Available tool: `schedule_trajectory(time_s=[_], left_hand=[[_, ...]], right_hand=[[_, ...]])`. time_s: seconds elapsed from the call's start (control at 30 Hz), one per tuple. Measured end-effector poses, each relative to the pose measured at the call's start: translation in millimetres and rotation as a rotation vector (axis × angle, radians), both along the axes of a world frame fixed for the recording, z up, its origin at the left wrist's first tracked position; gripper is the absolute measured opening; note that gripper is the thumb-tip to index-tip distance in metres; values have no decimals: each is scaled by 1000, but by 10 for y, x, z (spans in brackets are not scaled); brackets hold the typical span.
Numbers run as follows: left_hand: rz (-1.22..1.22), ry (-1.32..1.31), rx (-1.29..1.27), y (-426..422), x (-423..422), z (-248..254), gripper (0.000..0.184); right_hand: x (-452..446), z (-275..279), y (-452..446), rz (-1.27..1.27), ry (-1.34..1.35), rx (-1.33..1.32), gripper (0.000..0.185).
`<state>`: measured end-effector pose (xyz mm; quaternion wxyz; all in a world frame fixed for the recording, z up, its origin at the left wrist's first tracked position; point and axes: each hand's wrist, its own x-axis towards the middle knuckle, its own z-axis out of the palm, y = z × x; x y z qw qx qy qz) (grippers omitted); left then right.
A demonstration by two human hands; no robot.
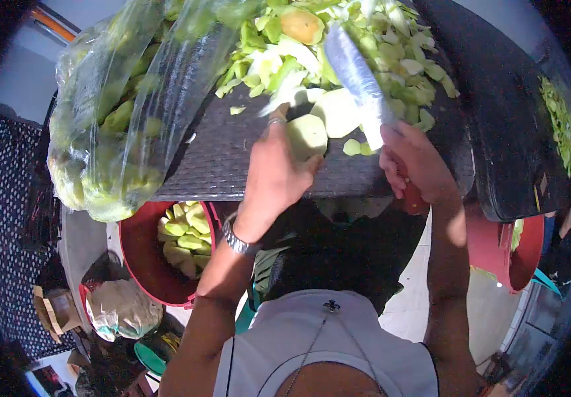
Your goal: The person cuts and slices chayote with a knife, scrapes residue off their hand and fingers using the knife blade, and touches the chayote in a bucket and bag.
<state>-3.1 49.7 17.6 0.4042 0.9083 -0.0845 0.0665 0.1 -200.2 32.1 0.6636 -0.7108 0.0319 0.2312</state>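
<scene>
A pale green fruit piece (307, 137) is held at the near part of the dark woven bench (212, 155) by the left hand (275, 169), its thumb bent around the near side and the other fingers around the left and far side. A metal watch (239, 243) is worn on the left wrist. By the right hand (421, 162), a knife (355, 69) is gripped with the fingers curled around its reddish handle, and the broad blade is pointed away from the body, slanting to the left over the cuttings. Between the held piece and the blade, a larger pale piece (335, 114) is seen in bright light. A heap of green and whitish peelings (398, 49) is spread over the far part of the bench, and an orange-yellow piece (302, 26) is set among them. At the left end, green fruits are packed in a clear plastic bag (110, 126), whose lower part is hung over the bench edge. Below that edge, peeled pieces (189, 231) are contained in a red bucket (141, 255). To the right, more shreds (561, 122) are scattered on a dark surface (504, 126), with a second red bucket (530, 255) placed beneath.
</scene>
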Motion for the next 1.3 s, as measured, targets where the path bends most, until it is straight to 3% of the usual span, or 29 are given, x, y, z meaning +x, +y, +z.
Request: schedule_trajectory(time_s=[0.07, 0.17, 0.3, 0.53, 0.57, 0.63, 0.73, 0.77, 0.8, 0.87, 0.97, 1.03, 1.17, 1.23, 1.27, 1.3], left_hand=[[-4, -14, 55, -16, 96, -33, 62], [-55, 9, -91, 44, 182, -12, 60], [-225, 635, -734, 117, 257, 204, 61], [-460, 528, -596, 82, 363, 275, 63], [-464, 529, -589, 70, 362, 283, 62], [-393, 548, -722, 26, 306, 242, 59], [-384, 586, -960, 13, 264, -91, 60], [-398, 602, -1048, 11, 254, -240, 62], [-446, 559, -1308, -24, 220, -298, 65], [-409, 582, -1456, -101, 215, -371, 70], [-433, 502, -1127, -41, 182, -309, 74], [-499, 432, -986, -11, 176, -294, 72], [-569, 500, -851, 56, 289, -308, 66], [-532, 653, -916, 78, 289, -261, 65], [-526, 744, -1086, 81, 251, -223, 65], [-552, 674, -960, 100, 223, -88, 66]], right_hand=[[-15, -48, 13, -75, -87, -5, 32], [-62, -31, 71, -165, -190, -8, 31], [-73, 46, 125, -213, -286, 39, 28], [-35, 177, 330, -70, -224, -99, 41], [-37, 115, 342, -132, -320, -153, 44], [-36, 2, 400, -252, -518, -261, 50], [-156, 159, 294, -149, -726, -560, 58], [-190, 150, 284, -84, -737, -640, 60], [-223, 136, 273, -18, -745, -722, 62], [-257, 121, 264, 70, -769, -837, 67], [-234, 73, 162, 103, -923, -799, 53], [-218, 76, 126, 106, -978, -830, 56], [-208, 207, 116, 179, -910, -728, 70], [-198, 260, 80, 278, -920, -794, 69], [-186, 270, 51, 330, -925, -825, 68], [-134, 270, -8, 293, -897, -834, 67]])
